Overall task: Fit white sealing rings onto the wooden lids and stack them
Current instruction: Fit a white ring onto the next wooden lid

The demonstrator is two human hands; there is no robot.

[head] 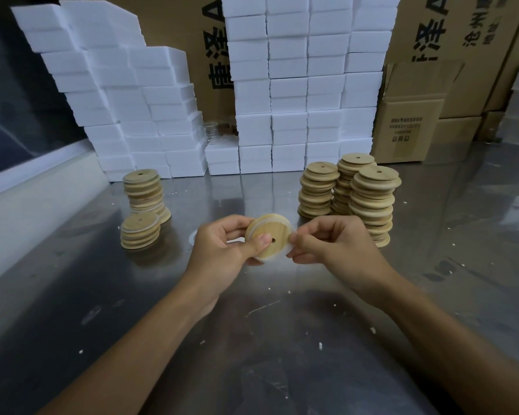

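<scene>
At the centre of the head view, just above the steel worktop [282, 339], a wooden lid [268, 235] is held tilted between both hands. The left hand [219, 250] grips it with the thumb pressed on its face beside the small hole, fingers curled behind; the right hand [327, 244] pinches the white sealing ring [288, 250] at the lid's 3 to 5 o'clock edge. The ring appears seated along the upper rim but still loose at the lower right, so this fitting is judged about half done. At 9 o'clock from the hands stand a short stack [140, 232] and a taller stack [146, 191], with white bands between lids, apparently finished ones. At 1 o'clock three tall stacks [351, 193] show no rings and seem still to be done, so much of the task is judged to remain. Another white ring [194, 236] lies on the worktop, just left of the left hand.
</scene>
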